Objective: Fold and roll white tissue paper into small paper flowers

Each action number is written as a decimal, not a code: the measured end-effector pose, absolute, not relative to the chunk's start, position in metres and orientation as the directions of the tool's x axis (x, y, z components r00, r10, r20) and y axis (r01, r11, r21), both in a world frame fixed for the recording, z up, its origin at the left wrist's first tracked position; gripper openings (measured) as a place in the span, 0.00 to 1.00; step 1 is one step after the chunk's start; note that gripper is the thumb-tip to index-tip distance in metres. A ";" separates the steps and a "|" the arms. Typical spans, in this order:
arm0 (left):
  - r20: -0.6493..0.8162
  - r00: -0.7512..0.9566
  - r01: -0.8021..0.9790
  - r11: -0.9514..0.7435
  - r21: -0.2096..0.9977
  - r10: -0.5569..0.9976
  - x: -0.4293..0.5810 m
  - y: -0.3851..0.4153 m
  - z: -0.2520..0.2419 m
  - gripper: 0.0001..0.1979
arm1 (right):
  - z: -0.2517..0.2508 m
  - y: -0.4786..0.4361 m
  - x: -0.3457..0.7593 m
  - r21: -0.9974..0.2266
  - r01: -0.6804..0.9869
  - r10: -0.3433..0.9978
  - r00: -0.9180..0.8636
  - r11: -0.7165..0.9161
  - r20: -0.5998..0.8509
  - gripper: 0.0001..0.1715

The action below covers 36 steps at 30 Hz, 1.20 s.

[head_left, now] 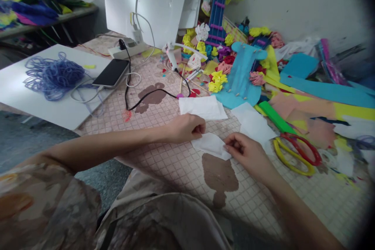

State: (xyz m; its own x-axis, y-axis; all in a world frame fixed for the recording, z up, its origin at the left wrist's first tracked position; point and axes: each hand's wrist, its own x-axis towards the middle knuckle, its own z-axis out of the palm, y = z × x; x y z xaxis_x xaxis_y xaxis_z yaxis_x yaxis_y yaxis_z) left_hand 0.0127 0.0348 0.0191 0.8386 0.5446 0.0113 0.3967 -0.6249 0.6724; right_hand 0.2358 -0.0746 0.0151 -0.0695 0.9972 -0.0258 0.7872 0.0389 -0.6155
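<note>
– Hands, item one: how do they stand?
– Left hand (187, 128): fingers curled, pinching the left edge of a white sheet (211, 144). Right hand (249, 152): fingertips pinching its right edge. The sheet sits between the two hands, low over the table (175, 164) and just above a brown patch (219, 175).

– Other entries, left to right?
– Yarn (54, 74): blue, a loose tangle on a white board (35, 101).
Phone (111, 72): face up at the board's right edge, with a white lead running from it.
Black cable (146, 95): loops across the table toward what looks like a glue gun (171, 56).
Stack (202, 107): white sheets, just beyond the left hand.
Cutout (241, 78): blue, with yellow flowers (218, 80) touching its left side.
Spare sheet (253, 123): white, near the right hand.
Scissors (295, 152): red and yellow handles, just right of the right hand. I cannot make out the blades.

– Hazards?
– These are judgements only.
Sheet: it looks thin and is held only at the fingertips, so an uneven pull could tear or crease it.
Scissors: they lie close to the right forearm, and an outward sweep could knock them.
Black cable: its loop lies near the stack, and a left arm catching it could drag the glue gun. I cannot tell whether the gun is hot.
Phone: it sits at the board's edge, so a tug on its lead could slide it off.
</note>
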 end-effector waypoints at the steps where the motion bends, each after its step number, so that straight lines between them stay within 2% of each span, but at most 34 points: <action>1: 0.023 0.839 0.390 -0.630 0.672 0.543 0.012 0.035 0.018 0.06 | 0.015 -0.075 0.235 -0.598 0.799 0.997 -0.074 0.060 0.002 0.03; 8: 0.174 0.861 0.287 -0.740 0.608 0.477 0.005 0.031 0.010 0.04 | 0.005 -0.083 0.239 -0.447 0.839 0.947 -0.232 0.311 0.223 0.06; 13: 0.235 0.881 0.257 -0.832 0.491 0.411 0.002 0.029 0.008 0.07 | -0.004 -0.087 0.244 -0.276 0.857 0.892 -0.368 0.434 0.261 0.09; 18: 0.267 0.897 0.231 -0.890 0.393 0.351 0.001 0.028 0.006 0.10 | -0.007 -0.090 0.245 -0.218 0.865 0.875 -0.384 0.453 0.296 0.12; 22: 0.286 0.899 0.212 -0.902 0.377 0.331 -0.001 0.028 0.004 0.11 | -0.008 -0.091 0.246 -0.168 0.861 0.857 -0.421 0.481 0.298 0.15; 30: 0.299 0.913 0.177 -0.929 0.323 0.278 -0.002 0.028 0.003 0.13 | -0.009 -0.092 0.246 -0.104 0.865 0.846 -0.444 0.490 0.297 0.13; 36: 0.305 0.907 0.195 -0.933 0.303 0.289 -0.001 0.026 0.003 0.13 | -0.009 -0.092 0.245 -0.115 0.861 0.839 -0.438 0.495 0.323 0.14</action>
